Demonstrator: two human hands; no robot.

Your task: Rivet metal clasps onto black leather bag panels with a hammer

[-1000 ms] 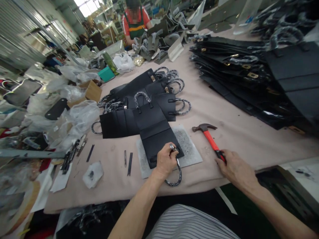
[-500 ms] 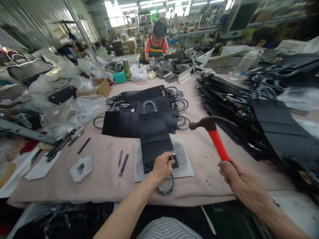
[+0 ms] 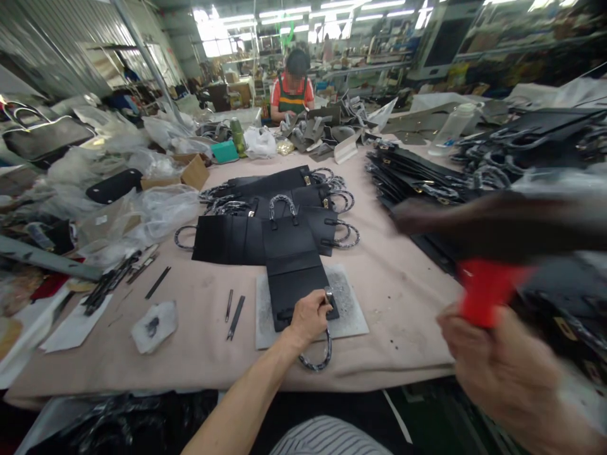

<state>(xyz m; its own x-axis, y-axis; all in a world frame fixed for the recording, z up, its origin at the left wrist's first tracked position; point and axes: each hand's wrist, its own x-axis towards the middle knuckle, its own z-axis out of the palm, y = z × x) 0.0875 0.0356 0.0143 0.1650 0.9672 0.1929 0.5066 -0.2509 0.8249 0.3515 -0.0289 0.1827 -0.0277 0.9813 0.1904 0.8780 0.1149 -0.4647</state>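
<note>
My left hand (image 3: 309,316) is closed on a short metal punch (image 3: 329,293), which stands near the right edge of a black leather bag panel (image 3: 296,278). That panel lies on a grey slab (image 3: 355,316), and its plastic-wrapped handle (image 3: 327,354) loops out below my wrist. My right hand (image 3: 502,366) grips the red handle of a claw hammer (image 3: 493,284), raised to the right of the slab and close to the camera. Hammer and hand are smeared by motion. The punch's lower tip is hidden by my fingers.
More black bag panels (image 3: 227,237) lie behind the slab, and a tall stack (image 3: 403,170) stands at right. Left of the slab are a thin metal rod (image 3: 229,306), a flat black pronged tool (image 3: 236,318) and a white scrap (image 3: 154,327). A co-worker (image 3: 291,91) sits across the table.
My right hand has lifted the hammer up and to the right, nearer the camera. My left hand stays in place on the panel with the punch. The view has shifted slightly.
</note>
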